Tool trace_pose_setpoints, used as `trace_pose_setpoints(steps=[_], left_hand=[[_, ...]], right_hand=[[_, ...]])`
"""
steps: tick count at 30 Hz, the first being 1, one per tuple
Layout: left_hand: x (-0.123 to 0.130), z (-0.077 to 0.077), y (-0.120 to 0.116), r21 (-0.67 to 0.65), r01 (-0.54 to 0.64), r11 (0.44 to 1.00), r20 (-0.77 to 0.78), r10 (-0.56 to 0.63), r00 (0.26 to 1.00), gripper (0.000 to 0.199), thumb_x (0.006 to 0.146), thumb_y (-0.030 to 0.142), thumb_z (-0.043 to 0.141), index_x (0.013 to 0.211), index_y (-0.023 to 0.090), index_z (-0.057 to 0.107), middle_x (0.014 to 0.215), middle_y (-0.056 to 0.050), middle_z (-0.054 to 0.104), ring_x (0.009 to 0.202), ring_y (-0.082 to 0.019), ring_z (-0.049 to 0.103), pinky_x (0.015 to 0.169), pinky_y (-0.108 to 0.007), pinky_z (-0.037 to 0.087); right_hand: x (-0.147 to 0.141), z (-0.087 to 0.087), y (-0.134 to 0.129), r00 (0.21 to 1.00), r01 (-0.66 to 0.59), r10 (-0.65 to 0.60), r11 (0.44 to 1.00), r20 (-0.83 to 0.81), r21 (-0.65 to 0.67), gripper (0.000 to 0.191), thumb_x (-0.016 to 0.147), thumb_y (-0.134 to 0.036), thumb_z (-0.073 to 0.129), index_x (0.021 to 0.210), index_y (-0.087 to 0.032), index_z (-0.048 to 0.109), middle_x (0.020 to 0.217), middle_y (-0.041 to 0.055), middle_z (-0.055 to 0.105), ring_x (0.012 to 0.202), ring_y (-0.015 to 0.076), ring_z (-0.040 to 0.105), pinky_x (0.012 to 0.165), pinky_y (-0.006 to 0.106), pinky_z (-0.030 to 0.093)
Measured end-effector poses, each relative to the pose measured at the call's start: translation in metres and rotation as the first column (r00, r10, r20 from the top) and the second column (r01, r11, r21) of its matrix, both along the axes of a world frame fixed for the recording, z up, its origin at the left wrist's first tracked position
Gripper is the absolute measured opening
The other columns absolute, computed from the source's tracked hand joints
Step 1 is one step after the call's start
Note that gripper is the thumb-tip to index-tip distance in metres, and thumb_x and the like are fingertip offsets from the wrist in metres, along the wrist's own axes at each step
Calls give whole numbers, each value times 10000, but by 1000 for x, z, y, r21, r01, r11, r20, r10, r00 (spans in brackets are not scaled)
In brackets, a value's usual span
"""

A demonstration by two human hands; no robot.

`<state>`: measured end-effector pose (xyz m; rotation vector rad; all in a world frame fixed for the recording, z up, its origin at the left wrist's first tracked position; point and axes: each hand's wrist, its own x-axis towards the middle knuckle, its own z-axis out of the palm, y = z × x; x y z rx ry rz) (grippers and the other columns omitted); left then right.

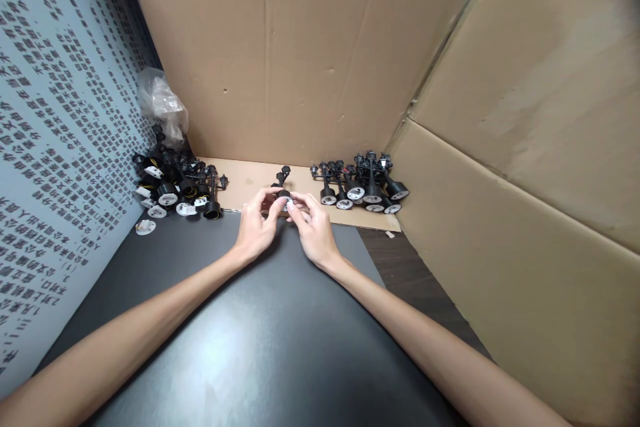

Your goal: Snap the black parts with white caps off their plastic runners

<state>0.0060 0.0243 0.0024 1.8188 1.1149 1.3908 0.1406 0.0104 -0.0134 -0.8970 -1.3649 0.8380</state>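
Note:
Between my two hands is a small black toy street lamp [283,194], its lantern end pointing away from me and its round base toward me. My left hand [260,219] grips the base from the left, thumb on its underside. From the right, my right hand [311,221] closes on the same base, its thumb beside the left one. A bit of white shows at the base under the thumbs, mostly covered by them. To the left lies a heap of similar black lamps [212,203], some with yellow wires showing. On the right, several lamps [373,188] lie with white discs in their bases.
A loose white disc [145,227] lies on the dark grey table [215,347] at the left. Clear plastic bags [167,105] sit behind the left heap. Cardboard walls [320,53] stand at the back and right, and a printed sheet [65,93] rises at the left.

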Motion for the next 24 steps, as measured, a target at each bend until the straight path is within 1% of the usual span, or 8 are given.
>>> trace_pose_setpoints(steps=[4, 7, 12, 18, 21, 24], left_hand=[[0, -3, 1, 2, -19, 1000, 6, 19, 1000, 283, 902, 385, 582, 1081, 173, 636, 978, -81, 714, 866, -189, 683, 803, -320, 549], [2, -3, 1, -5, -23, 1000, 27, 23, 999, 284, 901, 386, 584, 1084, 177, 637, 972, -77, 716, 851, -183, 679, 784, -309, 544], [3, 0, 0, -26, -22, 999, 58, 23, 998, 284, 897, 391, 588, 1084, 182, 636, 962, -65, 714, 829, -169, 667, 772, -294, 524], [0, -1, 0, -95, 65, 993, 171, -48, 984, 316, 873, 430, 622, 1061, 177, 631, 999, -75, 701, 880, -184, 667, 809, -303, 529], [-1, -2, 0, -101, 63, 993, 174, -45, 984, 315, 868, 426, 626, 1061, 177, 629, 1019, -78, 700, 893, -187, 666, 825, -307, 527], [-1, -2, 0, -92, 35, 995, 137, -22, 990, 296, 865, 403, 625, 1056, 176, 631, 1022, -78, 703, 905, -189, 666, 841, -314, 520]], right_hand=[[0, 0, 0, 1000, 1, -1, 1000, 21, -9, 309, 885, -454, 590, 1075, -210, 608, 1056, 78, 602, 931, 196, 633, 782, 343, 576], [0, 1, 0, 1000, -4, 4, 1000, 19, -15, 306, 885, -450, 587, 1083, -216, 602, 1078, 83, 612, 954, 203, 637, 788, 346, 576], [-2, 3, -1, 998, 11, -12, 1000, 56, 16, 335, 867, -404, 615, 1143, -215, 592, 1099, 90, 604, 979, 210, 637, 822, 361, 564], [-2, 2, 0, 994, 3, -6, 1000, 106, 26, 344, 884, -385, 593, 1194, -235, 587, 1164, 95, 587, 1020, 207, 624, 852, 363, 557], [-2, 1, 0, 993, 8, -11, 1000, 114, 31, 351, 888, -381, 583, 1204, -228, 581, 1174, 101, 577, 1024, 209, 621, 864, 368, 552], [-2, 0, 0, 990, 19, -23, 999, 141, 35, 334, 895, -380, 570, 1187, -219, 568, 1137, 98, 582, 996, 207, 619, 858, 370, 548]])
